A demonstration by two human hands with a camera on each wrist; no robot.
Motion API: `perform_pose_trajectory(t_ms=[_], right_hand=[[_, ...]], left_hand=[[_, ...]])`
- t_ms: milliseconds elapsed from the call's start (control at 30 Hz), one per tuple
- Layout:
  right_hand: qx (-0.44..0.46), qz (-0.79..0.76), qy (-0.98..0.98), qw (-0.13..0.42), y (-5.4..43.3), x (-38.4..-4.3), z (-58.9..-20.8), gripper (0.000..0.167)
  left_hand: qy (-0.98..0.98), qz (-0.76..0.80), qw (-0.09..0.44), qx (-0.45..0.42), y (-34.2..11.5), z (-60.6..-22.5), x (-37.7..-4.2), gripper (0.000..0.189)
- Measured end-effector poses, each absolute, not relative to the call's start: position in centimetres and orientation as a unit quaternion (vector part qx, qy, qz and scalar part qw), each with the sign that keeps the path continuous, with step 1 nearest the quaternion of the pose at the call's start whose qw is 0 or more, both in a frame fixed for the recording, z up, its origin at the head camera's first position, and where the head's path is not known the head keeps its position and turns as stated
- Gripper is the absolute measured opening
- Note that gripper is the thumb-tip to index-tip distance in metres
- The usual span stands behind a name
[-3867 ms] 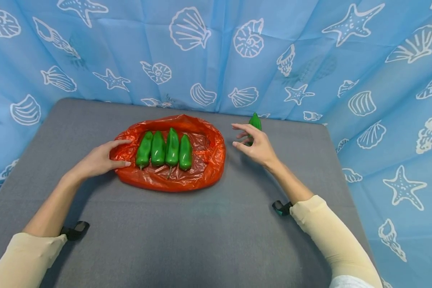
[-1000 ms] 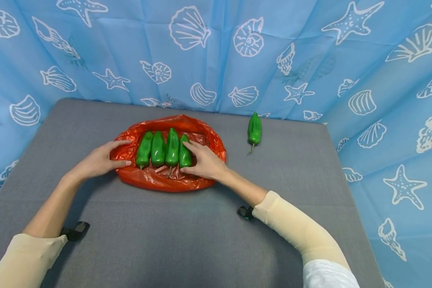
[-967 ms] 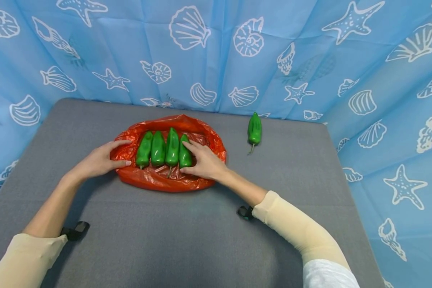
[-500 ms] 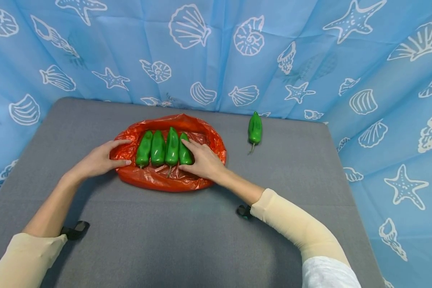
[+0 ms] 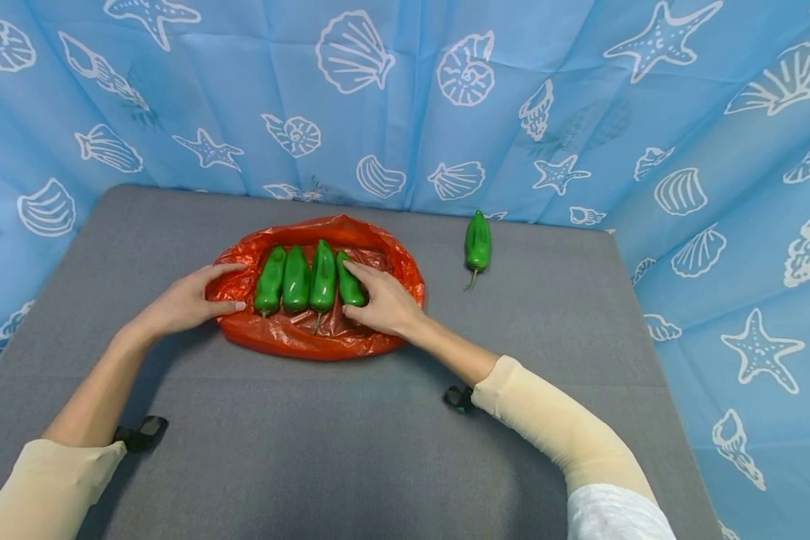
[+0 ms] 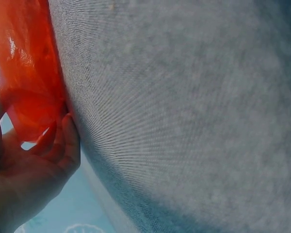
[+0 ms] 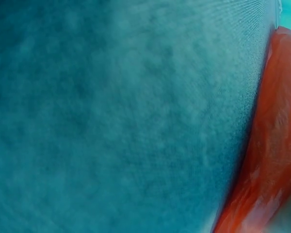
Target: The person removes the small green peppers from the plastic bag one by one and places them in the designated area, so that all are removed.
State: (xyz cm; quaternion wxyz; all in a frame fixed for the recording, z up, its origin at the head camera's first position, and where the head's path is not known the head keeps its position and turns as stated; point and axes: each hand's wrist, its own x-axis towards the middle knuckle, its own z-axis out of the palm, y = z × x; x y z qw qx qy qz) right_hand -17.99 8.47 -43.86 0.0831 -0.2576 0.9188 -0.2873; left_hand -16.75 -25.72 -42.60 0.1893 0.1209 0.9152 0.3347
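A red plastic bag lies spread with its mouth upward and its rim rolled down. Inside it, green peppers stand in a row: a leftmost one, a second, a third and a rightmost one. My left hand grips the bag's left end between thumb and fingers; the left wrist view shows the fingers around the red film. With thumb and fingers at its two ends, my right hand holds the rightmost pepper, which leans slightly. In the right wrist view the right hand is mostly hidden.
Another green pepper with a thin stem lies on the grey table, right of the bag near the back edge. A blue curtain with white seashells hangs behind the table and along its sides.
My right hand has come from beside the lone pepper to the bag's rightmost pepper. That pepper has just tilted, its stem end shifting right. The left hand has stayed on the bag.
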Motion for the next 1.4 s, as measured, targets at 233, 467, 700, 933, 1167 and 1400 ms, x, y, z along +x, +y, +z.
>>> perform_pose_trajectory(t_ms=[233, 467, 700, 933, 1167, 1400], right_hand=[[-0.24, -0.319, 0.913, 0.083, 8.8, -17.9, -43.8, 0.079], [-0.218, -0.333, 0.914, 0.073, 9.1, -18.0, -43.8, 0.074], [-0.208, -0.345, 0.913, 0.057, 9.6, -18.1, -43.9, 0.065], [-0.21, -0.37, 0.905, 0.031, 10.1, -18.2, -43.7, 0.063], [-0.217, -0.383, 0.898, 0.024, 10.7, -18.2, -43.5, 0.063], [-0.211, -0.399, 0.892, 0.022, 11.4, -18.0, -43.0, 0.063]], left_hand=[[0.915, 0.335, 0.189, 0.12, -25.7, -42.6, -16.7, 0.077], [0.916, 0.334, 0.188, 0.119, -25.6, -42.5, -16.7, 0.077], [0.916, 0.333, 0.185, 0.124, -25.5, -42.6, -16.7, 0.076], [0.916, 0.335, 0.18, 0.128, -25.5, -42.5, -16.9, 0.075], [0.917, 0.333, 0.183, 0.125, -25.6, -42.7, -16.8, 0.076], [0.915, 0.336, 0.187, 0.123, -25.7, -42.8, -16.7, 0.077]])
